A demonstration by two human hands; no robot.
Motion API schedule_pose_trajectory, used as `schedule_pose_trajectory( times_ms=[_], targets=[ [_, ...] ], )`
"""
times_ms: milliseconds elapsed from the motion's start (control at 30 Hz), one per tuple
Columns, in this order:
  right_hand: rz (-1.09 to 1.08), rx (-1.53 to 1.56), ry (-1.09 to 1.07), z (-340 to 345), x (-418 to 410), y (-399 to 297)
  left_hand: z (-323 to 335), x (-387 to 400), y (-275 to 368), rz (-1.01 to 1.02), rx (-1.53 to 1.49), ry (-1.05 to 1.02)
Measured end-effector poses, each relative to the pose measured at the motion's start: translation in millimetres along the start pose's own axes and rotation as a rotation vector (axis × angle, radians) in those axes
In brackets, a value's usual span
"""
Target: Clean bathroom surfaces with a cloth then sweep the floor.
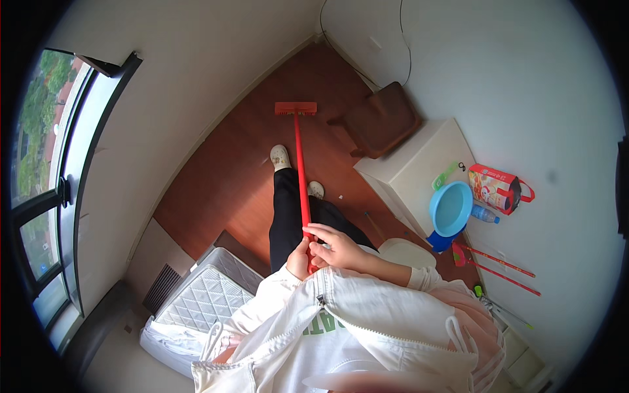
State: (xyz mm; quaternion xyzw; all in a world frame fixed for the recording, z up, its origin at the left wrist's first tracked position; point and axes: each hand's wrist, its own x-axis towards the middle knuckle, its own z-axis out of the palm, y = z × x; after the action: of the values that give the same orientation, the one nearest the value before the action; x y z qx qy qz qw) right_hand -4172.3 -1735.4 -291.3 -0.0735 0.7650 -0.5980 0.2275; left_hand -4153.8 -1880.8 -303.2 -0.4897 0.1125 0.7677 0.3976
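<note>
A long-handled red floor brush or mop extends forward from my body, its shaft [300, 177] running up the middle of the view. Its wide flat head [296, 107] is low over the brown wood floor or resting on it; which one I cannot tell. Short teeth or bristles show along the head's near edge. Near the handle's end, my left hand [298, 260] is closed around it. My right hand [338, 247] is on the same handle from the other side, thumb and fingers against it, partly covering the grip.
Ahead on the right, a brown stool or chair [376, 120] stands against a white cabinet [413, 172]. A blue basin [450, 209], a water bottle [485, 214] and a red bag [496, 189] sit on it. A quilted mattress [211, 290] lies behind left, below a window [44, 147]. Cables hang in the corner.
</note>
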Motion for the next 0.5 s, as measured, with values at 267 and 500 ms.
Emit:
schedule_pose_trajectory(
  times_ms=[267, 500],
  targets=[
    [-0.117, -0.208, 0.219, -32.5, 37.9, -1.4, 61.6, 95.0, 22.1, 0.318, -0.099, -0.13],
    [-0.17, -0.169, 0.329, -57.6, 66.4, 3.4, 90.2, 118.5, 41.9, 0.31, -0.121, -0.292]
  ],
)
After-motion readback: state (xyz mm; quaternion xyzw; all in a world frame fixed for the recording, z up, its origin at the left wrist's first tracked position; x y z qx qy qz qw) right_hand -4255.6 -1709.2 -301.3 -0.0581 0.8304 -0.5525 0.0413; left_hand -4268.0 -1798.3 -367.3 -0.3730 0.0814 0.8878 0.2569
